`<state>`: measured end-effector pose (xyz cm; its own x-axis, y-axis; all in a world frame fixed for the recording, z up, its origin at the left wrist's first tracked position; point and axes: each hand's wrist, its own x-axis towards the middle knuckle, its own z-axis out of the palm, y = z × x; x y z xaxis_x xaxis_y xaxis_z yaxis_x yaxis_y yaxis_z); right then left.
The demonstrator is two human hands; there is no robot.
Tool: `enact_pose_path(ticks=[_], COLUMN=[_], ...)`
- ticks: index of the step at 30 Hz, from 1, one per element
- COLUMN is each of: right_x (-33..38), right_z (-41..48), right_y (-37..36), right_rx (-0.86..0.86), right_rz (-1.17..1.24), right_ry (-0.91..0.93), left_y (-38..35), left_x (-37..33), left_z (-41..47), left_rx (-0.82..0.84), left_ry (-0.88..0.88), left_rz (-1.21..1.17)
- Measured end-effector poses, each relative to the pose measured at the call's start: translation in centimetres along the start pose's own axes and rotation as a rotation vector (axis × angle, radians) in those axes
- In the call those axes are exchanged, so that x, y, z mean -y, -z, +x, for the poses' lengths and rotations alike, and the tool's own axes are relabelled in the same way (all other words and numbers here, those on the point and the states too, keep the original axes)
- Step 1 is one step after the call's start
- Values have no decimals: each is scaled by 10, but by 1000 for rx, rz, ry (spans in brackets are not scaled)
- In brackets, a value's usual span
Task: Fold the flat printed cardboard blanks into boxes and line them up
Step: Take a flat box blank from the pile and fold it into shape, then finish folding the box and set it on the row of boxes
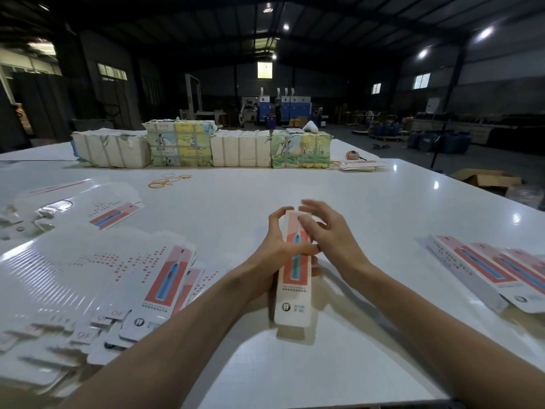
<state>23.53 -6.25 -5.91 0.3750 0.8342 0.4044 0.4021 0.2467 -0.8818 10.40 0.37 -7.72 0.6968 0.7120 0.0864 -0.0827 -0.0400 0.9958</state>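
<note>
Box [295, 270], long, narrow, white with red-and-blue print: centre of the surface [324, 178], long axis pointing away, near end low over it; contact not discernible.
Left hand [275, 246]: wrapped round the box from the left, fingers [272, 219] curled over the far end.
Right hand [327, 231]: spread and loosely bent, grasping nothing, fingertips on the box's top face near the far end; blurred.
Flat blanks [165, 278]: loose overlapping heap, near left.
Finished boxes [483, 270]: lying side by side, near right.
Rubber bands [168, 180]: scattered beyond the heap.
Wrapped bundles [206, 146]: four in a row along the far edge.
</note>
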Motion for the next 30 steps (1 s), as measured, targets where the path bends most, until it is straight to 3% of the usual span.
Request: enact_pose_path(ticks=[3,5,9,11,13,17,21,24,28,30], right_x=[-6,-10,-10,-9,-4,0,-7,-8,-19,-30], right_z=[1,2,4,6,7,4,-11,-21,-46,-61], right_y=[-3,-2,-8,-10,-7,12,47,93,149,164], right_rx=[-14,14,202,294,339,346,145,-31,-54,-39], right_rz=[-89,-214,-415,-469,-541,-571,-678,-810,-1073,-1338], right_ry=[83,100,116,10,-100,-66,63,-46,-281,-232], left_y=[-2,-5,-10,-7,-3,-4,-5,-2,-5,-5], left_x=[-2,-5,-10,-9,-9,-8,5,9,10,11], left_z=[-2,-4,-10,-12,-13,-8,-3,-6,-5,-5], left_rx=[-10,-38,-8,2,55,78,107,153,158,184], left_ry=[-5,-25,-59,-55,-56,-7,-21,-144,-199,-193], left_rz=[-66,-270,-559,-585,-541,-470,-87,195,374,397])
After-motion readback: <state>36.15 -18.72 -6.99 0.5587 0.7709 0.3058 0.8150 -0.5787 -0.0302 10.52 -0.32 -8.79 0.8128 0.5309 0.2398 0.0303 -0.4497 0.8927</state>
